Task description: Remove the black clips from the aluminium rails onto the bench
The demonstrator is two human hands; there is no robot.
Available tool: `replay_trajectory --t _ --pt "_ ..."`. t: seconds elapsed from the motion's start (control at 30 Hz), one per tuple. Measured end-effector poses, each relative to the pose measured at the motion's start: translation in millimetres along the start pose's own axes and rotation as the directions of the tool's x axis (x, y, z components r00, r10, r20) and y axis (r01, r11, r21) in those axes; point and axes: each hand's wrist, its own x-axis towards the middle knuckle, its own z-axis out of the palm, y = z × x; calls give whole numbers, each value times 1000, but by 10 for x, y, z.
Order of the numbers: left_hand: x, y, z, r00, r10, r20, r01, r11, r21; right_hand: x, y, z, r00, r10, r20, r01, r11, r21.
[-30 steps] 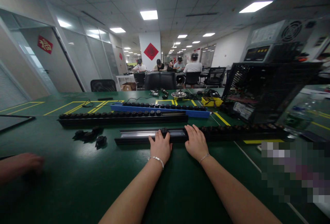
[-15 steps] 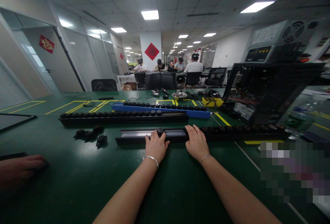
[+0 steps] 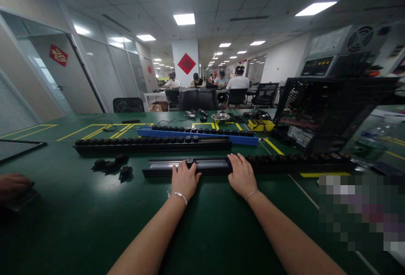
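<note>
A long black track (image 3: 161, 172) with a silvery channel lies across the table in front of me. My left hand (image 3: 185, 180) has its fingers closed around a small black socket-like module (image 3: 190, 160) seated in the channel. Further right, my right hand (image 3: 243, 177) grips the same track, fingers over its top and thumb at the front side. A row of similar black modules (image 3: 294, 160) fills the track right of that hand. Several loose black modules (image 3: 125, 173) lie to the left of the track's end.
Behind lie another black track (image 3: 152, 147) carrying modules and a blue track (image 3: 202, 135). An open computer case (image 3: 329, 110) stands at right, near a yellow tray (image 3: 261, 125) and a metal bowl (image 3: 220, 117). At the left edge is another person's hand (image 3: 14, 187).
My left hand has slid a little to the left along the track, and the black module has moved with it. My right hand stays put. The other person's hand has drawn back left.
</note>
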Motion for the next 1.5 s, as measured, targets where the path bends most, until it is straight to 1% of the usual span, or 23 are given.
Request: replay_trajectory --t 0.43,0.7,0.83,1.0,1.13,1.37,1.5 --pt "-5 -231 -10 999 -40 20 39 999 32 2 -17 -32 999 20 33 -20 1000 3" --pt "-21 -374 -37 995 -71 65 69 997 33 -2 -11 -21 1000 10 21 -10 1000 -2" --pt "-34 -429 -39 995 -81 57 77 995 58 -4 -16 -28 1000 9 17 -9 1000 6" --pt "-51 -551 -30 995 -90 40 86 992 87 -4 -9 -14 1000 10 12 -10 1000 2" --pt "-54 -642 -28 993 -103 54 96 989 109 -4 0 0 1000 -1 7 1 1000 -18" --pt "-53 -722 -47 991 -120 66 114 989 94 -4 3 -1 1000 -1 4 1 1000 -15" --pt "-58 -759 -63 984 -158 83 151 985 88 -3 4 -13 1000 0 13 0 1000 -13"
